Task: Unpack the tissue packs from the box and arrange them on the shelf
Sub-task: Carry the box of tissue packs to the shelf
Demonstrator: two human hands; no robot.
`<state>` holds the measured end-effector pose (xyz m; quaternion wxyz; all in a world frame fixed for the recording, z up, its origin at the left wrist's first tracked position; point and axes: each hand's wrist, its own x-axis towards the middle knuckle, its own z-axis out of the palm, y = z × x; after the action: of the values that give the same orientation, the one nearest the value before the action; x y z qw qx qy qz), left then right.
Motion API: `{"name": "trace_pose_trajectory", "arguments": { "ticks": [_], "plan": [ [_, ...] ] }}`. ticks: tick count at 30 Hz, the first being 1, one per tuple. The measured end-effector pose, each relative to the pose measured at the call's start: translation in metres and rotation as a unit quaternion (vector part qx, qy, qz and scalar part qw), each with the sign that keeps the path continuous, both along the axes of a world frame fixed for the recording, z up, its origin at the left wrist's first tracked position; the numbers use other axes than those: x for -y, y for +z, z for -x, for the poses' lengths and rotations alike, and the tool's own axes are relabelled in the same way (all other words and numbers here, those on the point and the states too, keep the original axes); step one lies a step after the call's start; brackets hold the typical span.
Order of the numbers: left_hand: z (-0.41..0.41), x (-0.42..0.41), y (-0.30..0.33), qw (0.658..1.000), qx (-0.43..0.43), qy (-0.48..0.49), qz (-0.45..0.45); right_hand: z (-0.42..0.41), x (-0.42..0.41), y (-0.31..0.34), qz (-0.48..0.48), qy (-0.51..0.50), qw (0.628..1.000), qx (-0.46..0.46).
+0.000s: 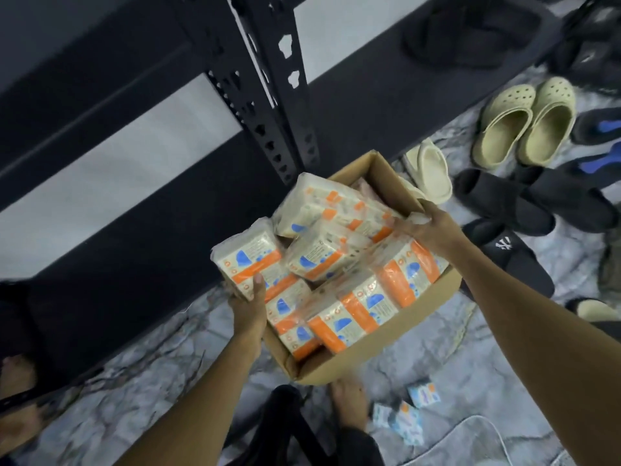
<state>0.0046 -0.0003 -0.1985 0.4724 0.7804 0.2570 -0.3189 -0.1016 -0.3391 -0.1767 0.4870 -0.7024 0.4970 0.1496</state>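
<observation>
An open cardboard box [386,341] stands on the marbled floor below a black metal shelf [141,210]. It is full of several cream tissue packs with orange bands and blue marks [353,307]. My left hand [247,307] grips one pack [247,260] at the box's left side, lifted above the rim. My right hand [426,225] reaches into the box's far right corner and pinches the clear wrapping of another pack [339,210] that lies tilted on top.
The shelf's perforated black posts [268,105] rise just behind the box. Beige clogs [524,122], black slides [524,203] and other footwear lie on the floor to the right. Small blue-and-orange packets [410,412] lie near my bare foot [349,405] in front of the box.
</observation>
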Motion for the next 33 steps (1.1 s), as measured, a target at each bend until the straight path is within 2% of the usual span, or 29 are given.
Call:
{"name": "trace_pose_trajectory", "arguments": {
  "ticks": [3, 10, 16, 24, 29, 33],
  "plan": [
    [0.004, -0.002, 0.000, 0.999, 0.039, -0.014, 0.003, 0.008, -0.012, 0.002, -0.001, 0.000, 1.000, -0.007],
    [0.001, -0.039, -0.004, 0.998, 0.037, -0.041, -0.004, 0.037, -0.062, 0.005, 0.000, -0.012, 1.000, -0.022],
    [-0.009, -0.095, -0.007, 0.995, 0.034, -0.050, 0.074, 0.045, -0.130, 0.007, -0.006, -0.051, 0.999, -0.015],
    [-0.031, -0.195, 0.005, 0.994, 0.059, -0.050, 0.076, 0.028, -0.239, 0.004, -0.012, -0.050, 0.998, -0.022],
    [-0.043, -0.269, 0.004, 0.996, 0.072, -0.033, 0.051, -0.001, -0.300, -0.001, -0.007, -0.014, 1.000, -0.010],
    [-0.048, -0.324, 0.001, 0.995, 0.079, 0.021, 0.054, -0.036, -0.341, -0.006, -0.001, 0.040, 0.999, -0.005]
  ]
}}
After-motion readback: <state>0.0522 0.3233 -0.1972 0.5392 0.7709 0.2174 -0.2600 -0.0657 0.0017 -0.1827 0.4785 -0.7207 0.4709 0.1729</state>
